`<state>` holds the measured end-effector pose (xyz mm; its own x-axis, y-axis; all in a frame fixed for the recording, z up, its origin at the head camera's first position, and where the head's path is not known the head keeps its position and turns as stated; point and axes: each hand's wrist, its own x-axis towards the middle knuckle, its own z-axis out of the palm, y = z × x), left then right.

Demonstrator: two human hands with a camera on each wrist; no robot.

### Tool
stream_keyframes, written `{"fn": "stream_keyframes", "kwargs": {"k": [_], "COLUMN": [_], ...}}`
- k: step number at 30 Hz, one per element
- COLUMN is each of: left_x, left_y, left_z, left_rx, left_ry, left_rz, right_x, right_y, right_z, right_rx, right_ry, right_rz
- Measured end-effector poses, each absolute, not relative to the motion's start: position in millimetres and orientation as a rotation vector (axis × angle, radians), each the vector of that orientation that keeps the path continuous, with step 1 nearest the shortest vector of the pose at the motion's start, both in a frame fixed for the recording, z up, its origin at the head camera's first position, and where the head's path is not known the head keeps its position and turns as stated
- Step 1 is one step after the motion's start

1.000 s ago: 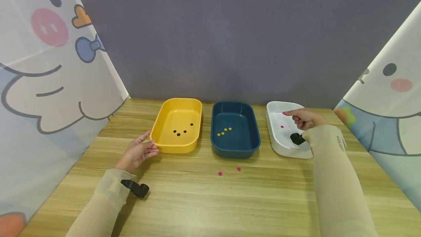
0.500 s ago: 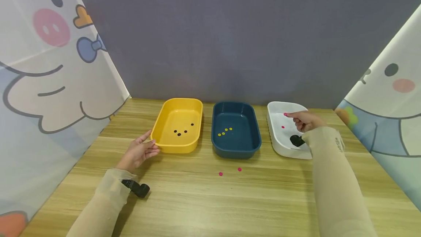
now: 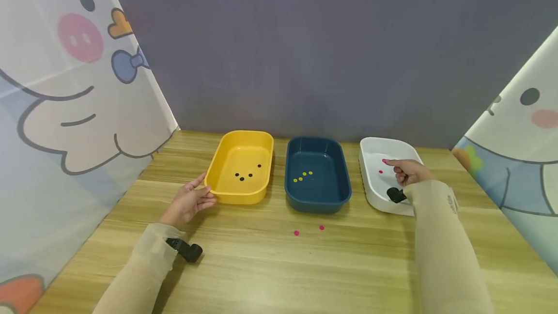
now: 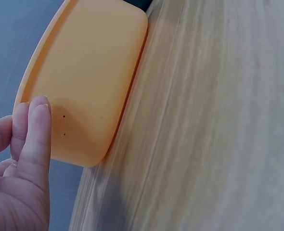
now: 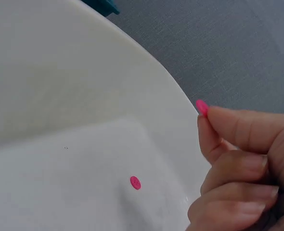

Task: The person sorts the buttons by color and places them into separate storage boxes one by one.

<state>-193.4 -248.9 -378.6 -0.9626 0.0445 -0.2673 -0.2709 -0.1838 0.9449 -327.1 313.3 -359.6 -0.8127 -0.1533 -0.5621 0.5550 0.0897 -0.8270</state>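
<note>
The right hand (image 3: 410, 171) is over the white tray (image 5: 55, 86), pinching a pink button (image 5: 202, 107) between thumb and index finger, other fingers curled. Below it, a second pink button (image 5: 135, 183) lies on the tray floor. At the near left corner of the yellow tray (image 4: 91, 62), the left hand (image 3: 188, 202) grips the rim, thumb on one side and fingers against the outer wall. Several black buttons (image 3: 241, 179) lie inside that tray. Two more pink buttons, one left (image 3: 296, 232) and one right (image 3: 321, 227), lie on the wooden table.
Between the yellow and white trays stands a dark blue tray (image 3: 317, 206) with several yellow buttons (image 3: 300, 179) in it. A grey partition (image 3: 305, 52) rises behind the trays. Printed cartoon panels flank the table (image 3: 270, 275) on both sides.
The right hand has come slightly lower and nearer over the white tray, the pink button still pinched. The left hand stays on the yellow tray's rim. The head view has shifted a little.
</note>
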Motion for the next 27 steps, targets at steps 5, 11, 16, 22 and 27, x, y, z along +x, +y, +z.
{"fn": "stream_keyframes", "kwargs": {"k": [5, 11, 16, 22, 27], "left_x": [-193.3, -191.9, -191.7, -191.5, -193.0], "left_y": [-250.5, -248.9, -249.3, -249.2, -249.9], "left_z": [-377.2, -377.2, -380.1, -383.0, -380.9], "left_rx": [-0.256, -0.235, -0.242, -0.244, -0.225], "left_ry": [1.857, 1.869, 1.864, 1.839, 1.853], "left_rz": [2.262, 2.246, 2.247, 2.260, 2.266], "right_x": [-325.9, -324.1, -325.3, -325.2, -323.3], "right_y": [310.5, 310.0, 308.6, 306.8, 301.6], "right_z": [-356.6, -359.2, -360.9, -359.9, -352.5], "right_rx": [0.396, 0.476, 0.449, 0.461, 0.439], "right_ry": [1.874, 1.836, 1.894, 1.950, 1.994], "right_rz": [-1.752, -1.791, -1.755, -1.695, -1.685]}}
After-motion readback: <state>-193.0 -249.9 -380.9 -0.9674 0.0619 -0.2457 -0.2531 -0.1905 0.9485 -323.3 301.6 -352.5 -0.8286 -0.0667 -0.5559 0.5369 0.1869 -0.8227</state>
